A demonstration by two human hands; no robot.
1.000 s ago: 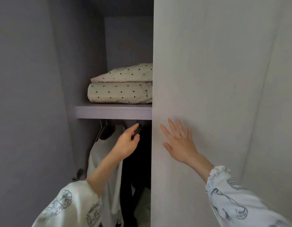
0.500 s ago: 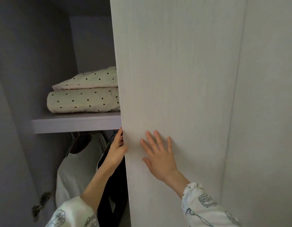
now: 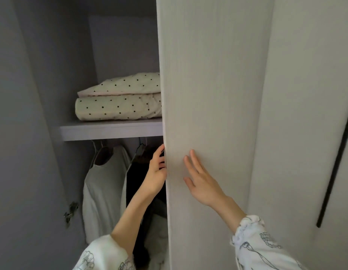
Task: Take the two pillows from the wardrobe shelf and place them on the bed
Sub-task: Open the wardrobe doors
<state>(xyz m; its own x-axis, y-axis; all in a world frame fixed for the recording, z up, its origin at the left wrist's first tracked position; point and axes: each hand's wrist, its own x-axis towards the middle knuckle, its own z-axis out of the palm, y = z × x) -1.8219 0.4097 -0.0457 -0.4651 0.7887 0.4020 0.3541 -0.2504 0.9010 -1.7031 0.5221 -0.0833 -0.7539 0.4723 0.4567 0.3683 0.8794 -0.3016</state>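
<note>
Two cream pillows with black dots lie stacked on the wardrobe shelf, the upper pillow thinner than the lower pillow. Their right ends are hidden behind the pale wardrobe door. Below the shelf, my left hand has its fingers curled round that door's left edge. My right hand lies flat on the door's front with fingers spread, holding nothing. Both hands are well below the pillows.
Under the shelf hang a white garment and a dark garment on hangers. The left door stands swung open, its hinge showing. At the right is another door panel with a long dark handle.
My left hand has moved right from in front of the hanging clothes to the door's edge and curled onto it. My right hand stays flat on the door.
</note>
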